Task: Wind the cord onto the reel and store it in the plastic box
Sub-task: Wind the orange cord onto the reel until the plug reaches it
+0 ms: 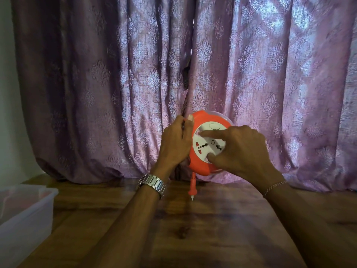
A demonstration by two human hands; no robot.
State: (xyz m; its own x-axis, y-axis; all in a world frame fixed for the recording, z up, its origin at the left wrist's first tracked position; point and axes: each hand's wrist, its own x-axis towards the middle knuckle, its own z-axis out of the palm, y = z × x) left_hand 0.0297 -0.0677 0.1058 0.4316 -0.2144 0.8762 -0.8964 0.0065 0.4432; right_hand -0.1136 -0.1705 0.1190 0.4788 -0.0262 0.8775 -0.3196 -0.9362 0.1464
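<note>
An orange cord reel (201,120) with a white socket face (209,144) is held up above the wooden table (193,219), facing me. My left hand (176,142) grips the reel's left rim, thumb over the top edge. My right hand (243,151) lies on the white face, index finger and thumb pressed into its recesses. A short end of orange cord with its plug (192,187) hangs below the reel, pins just above the table. The rest of the cord is out of sight inside the reel. The translucent plastic box (25,213) stands at the left edge.
A patterned mauve curtain (193,64) hangs directly behind the reel down to the table's far edge. A pale wall (9,93) shows at the far left. Something pinkish lies blurred inside the box.
</note>
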